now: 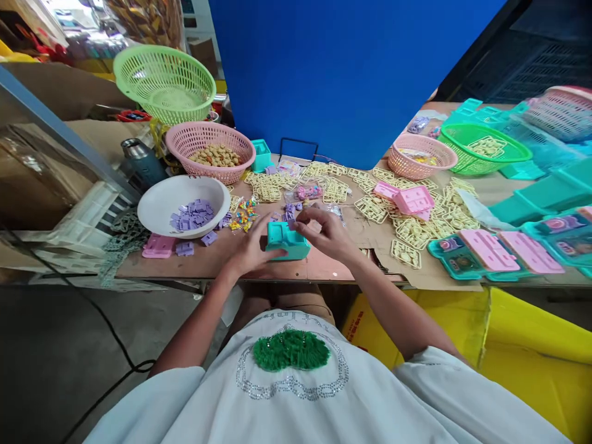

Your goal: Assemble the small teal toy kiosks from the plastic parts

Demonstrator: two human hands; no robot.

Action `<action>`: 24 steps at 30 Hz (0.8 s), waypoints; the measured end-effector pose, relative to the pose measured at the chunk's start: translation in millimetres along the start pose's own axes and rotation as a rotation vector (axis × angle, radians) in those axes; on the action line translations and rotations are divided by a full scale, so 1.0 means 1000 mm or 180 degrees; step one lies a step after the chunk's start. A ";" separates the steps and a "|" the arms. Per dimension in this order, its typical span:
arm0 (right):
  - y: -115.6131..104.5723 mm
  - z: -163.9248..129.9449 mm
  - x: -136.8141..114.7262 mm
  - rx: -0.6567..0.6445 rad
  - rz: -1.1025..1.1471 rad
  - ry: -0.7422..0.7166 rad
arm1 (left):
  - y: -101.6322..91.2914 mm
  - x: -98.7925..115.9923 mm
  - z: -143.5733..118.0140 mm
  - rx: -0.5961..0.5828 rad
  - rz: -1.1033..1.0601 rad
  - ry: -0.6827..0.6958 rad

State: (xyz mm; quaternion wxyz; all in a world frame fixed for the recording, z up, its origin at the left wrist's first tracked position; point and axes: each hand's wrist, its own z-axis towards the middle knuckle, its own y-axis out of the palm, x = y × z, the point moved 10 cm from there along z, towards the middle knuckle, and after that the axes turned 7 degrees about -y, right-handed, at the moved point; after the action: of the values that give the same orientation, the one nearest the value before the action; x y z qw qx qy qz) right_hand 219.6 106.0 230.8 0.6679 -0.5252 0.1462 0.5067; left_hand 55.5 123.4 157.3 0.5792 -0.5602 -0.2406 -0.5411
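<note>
A teal plastic toy box point(287, 245) rests at the table's front edge before me. My left hand point(254, 248) is wrapped round its left side, the thumb along the front. At the box's top right corner, the fingers of my right hand point(326, 231) are pinched together; a small purple piece point(292, 226) shows by the fingertips, partly hidden. Just behind the box lie more purple plastic parts point(289, 211). To the left of my left hand is a small pile of bright orange, yellow and blue bits point(245, 214).
A white bowl point(152, 206) of purple parts and a pink basket point(185, 139) stand at left. Cream part frames point(411, 231) spread across the right, with pink-topped teal pieces point(490, 250) beyond. A blue panel point(333, 74) rises behind the table; a yellow box point(522, 345) sits below right.
</note>
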 end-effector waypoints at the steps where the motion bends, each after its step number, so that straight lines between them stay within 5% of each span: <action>1: -0.002 0.000 0.002 -0.0012 -0.0105 0.0002 | 0.009 -0.008 -0.002 0.0020 0.0158 0.0013; 6: 0.009 -0.007 0.022 -0.0305 -0.0340 0.0262 | 0.043 -0.012 -0.017 0.0616 0.0488 0.0187; 11: 0.020 -0.011 0.034 -0.0664 -0.0617 0.0448 | 0.056 -0.015 -0.027 0.0974 0.0478 0.0161; 24: 0.032 -0.003 0.046 -0.1113 -0.1356 0.0428 | 0.062 -0.023 -0.025 0.0979 0.0300 -0.0038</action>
State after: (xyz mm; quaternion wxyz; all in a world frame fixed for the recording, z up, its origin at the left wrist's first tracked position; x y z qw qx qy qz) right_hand 214.5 125.2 177.8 0.6474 -0.6838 -0.0132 0.3364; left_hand 96.0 95.4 106.0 0.6814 -0.4788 -0.2975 -0.4668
